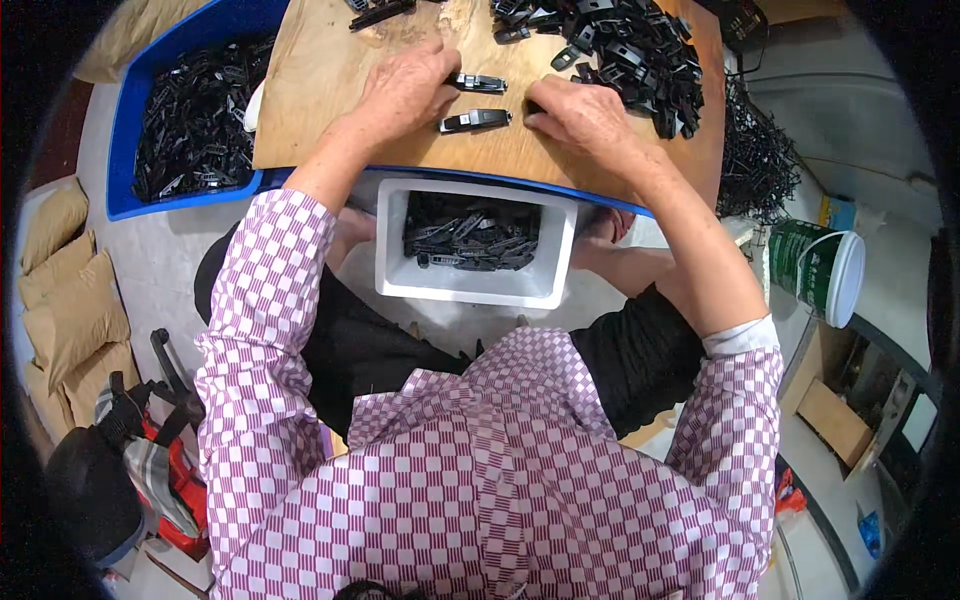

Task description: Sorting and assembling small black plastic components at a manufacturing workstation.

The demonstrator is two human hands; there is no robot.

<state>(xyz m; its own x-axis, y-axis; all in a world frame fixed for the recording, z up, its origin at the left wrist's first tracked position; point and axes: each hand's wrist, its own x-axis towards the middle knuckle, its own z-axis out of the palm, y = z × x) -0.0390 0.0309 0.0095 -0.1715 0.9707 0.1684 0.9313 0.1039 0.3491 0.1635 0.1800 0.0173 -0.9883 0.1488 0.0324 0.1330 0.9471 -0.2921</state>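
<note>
My left hand (408, 90) is closed on the wooden tabletop (330, 60), its fingertips at the left end of a slim black piece with a silvery top (482, 83). Just below that lies a second slim piece, black with a silvery middle (476, 121), its right end pointing toward my right hand. My right hand (582, 112) rests on the wood with its fingers curled in. Whatever its fingertips pinch, if anything, is hidden. A heap of black plastic parts (640, 65) covers the table's far right, beyond my right hand.
A blue bin (122, 170) of black pieces stands left of the table. Under its front edge, a white foam box (470, 292) between my legs holds more. Thin black parts (755, 155) pile up at right, near a green bucket (800, 262). Brown sacks (75, 305) lie at left.
</note>
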